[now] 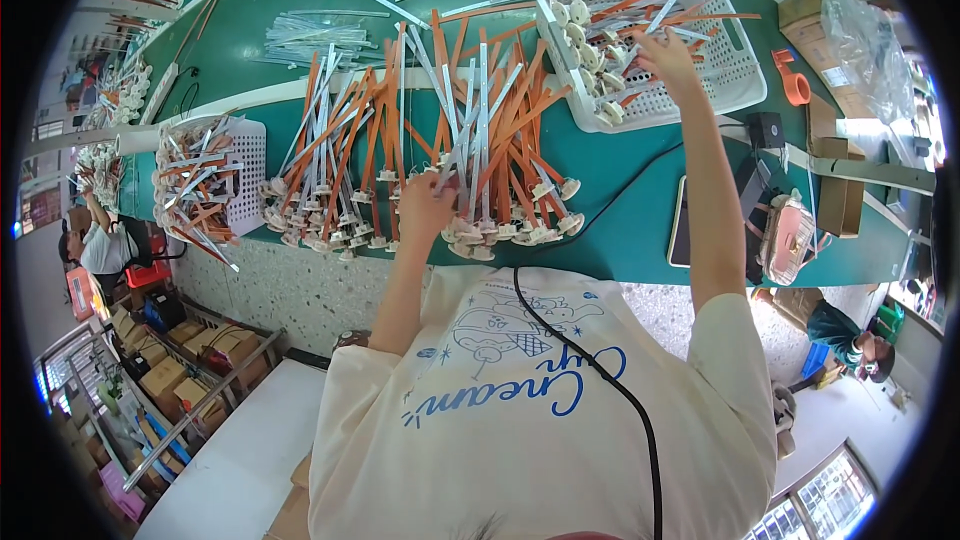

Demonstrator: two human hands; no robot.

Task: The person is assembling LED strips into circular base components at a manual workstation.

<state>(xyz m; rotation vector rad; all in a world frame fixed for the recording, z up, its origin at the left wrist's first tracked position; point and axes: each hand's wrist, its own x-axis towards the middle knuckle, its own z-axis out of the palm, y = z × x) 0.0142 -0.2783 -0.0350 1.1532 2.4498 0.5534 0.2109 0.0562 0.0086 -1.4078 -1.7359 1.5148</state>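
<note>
My left hand (427, 206) is at the near edge of the pile of orange and silver strips (490, 130), its fingers closed on a silver strip. The strips fan away from me across the green table; round cream-coloured end pieces (480, 235) sit at their near ends. To the right, my right hand (664, 58) reaches into a white perforated basket (735, 90). Its fingers are bent together on one of the strips there, partly hidden by the hand. Several cream round pieces (590, 50) lie in the basket's left side, with orange and silver strips beside them.
A bundle of clear-silver strips (318, 37) lies farther back on the green table. Another filled white basket (247, 175) stands at the left edge. On the right are an orange tape dispenser (792, 78), a tablet-like device (679, 223), a pink bag (790, 237) and a black cable (640, 172).
</note>
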